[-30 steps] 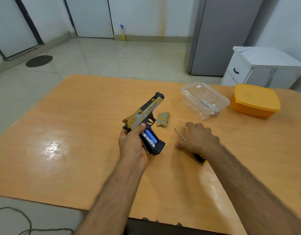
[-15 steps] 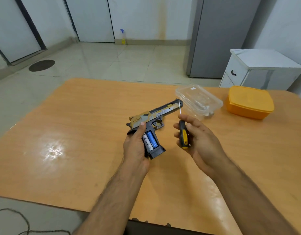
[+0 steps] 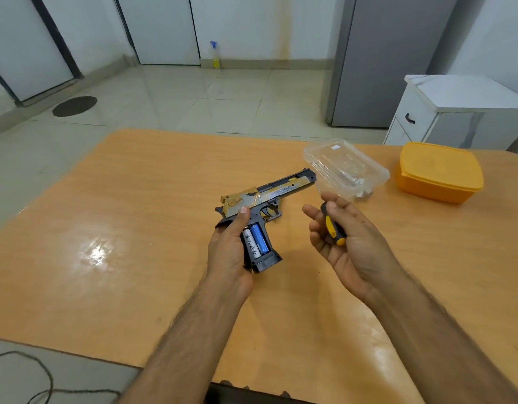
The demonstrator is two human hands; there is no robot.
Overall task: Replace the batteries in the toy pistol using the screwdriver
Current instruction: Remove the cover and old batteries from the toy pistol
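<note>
Left hand [image 3: 227, 255] grips toy pistol [image 3: 263, 199] by grip, thumb on frame, pistol held above worktop [image 3: 129, 228], barrel pointing right. Grip cover off; batteries [image 3: 255, 242] exposed, one white, one blue, side by side in grip bay. Right hand [image 3: 343, 237] palm up, fingers curled round screwdriver [image 3: 332, 228], black-yellow handle; shaft hidden. Judgement: pistol light hollow plastic, stiff, best held by grip. Batteries smooth, slippery, likely spring-seated; lever at one end. Clear container [image 3: 345, 167] and yellow box [image 3: 438, 170] behind.
</note>
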